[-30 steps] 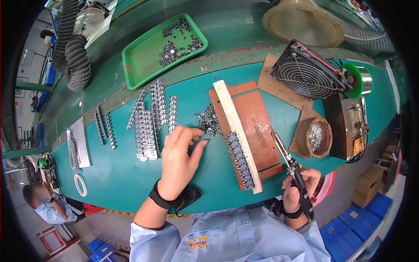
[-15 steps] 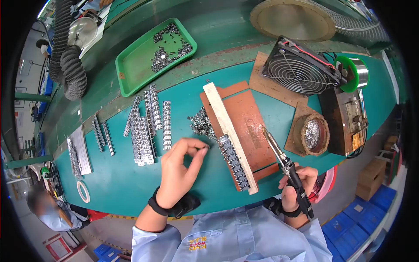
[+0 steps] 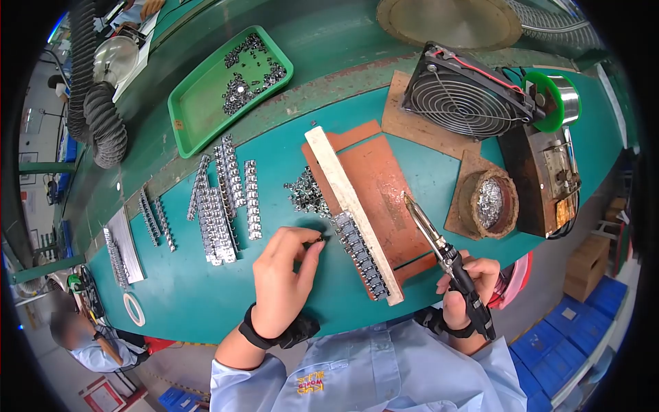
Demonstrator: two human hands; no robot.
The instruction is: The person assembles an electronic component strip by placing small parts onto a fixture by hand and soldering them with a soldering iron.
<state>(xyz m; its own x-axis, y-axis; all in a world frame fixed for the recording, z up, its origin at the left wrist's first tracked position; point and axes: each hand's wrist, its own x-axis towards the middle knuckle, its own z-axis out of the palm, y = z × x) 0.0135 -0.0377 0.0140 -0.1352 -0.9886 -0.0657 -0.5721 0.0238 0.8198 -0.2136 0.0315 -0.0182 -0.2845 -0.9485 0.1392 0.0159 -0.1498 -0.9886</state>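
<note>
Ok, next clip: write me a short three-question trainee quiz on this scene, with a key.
1. Multiple choice: what does the right hand hold?
a) a roll of tape
b) a soldering iron
c) pliers

2. True or false: the green tray has nothing in it.

3. Fill in: in the picture, the wire spool is just to the right of the black ____.

Key:
1. b
2. False; small metal parts lie in it.
3. fan
</note>
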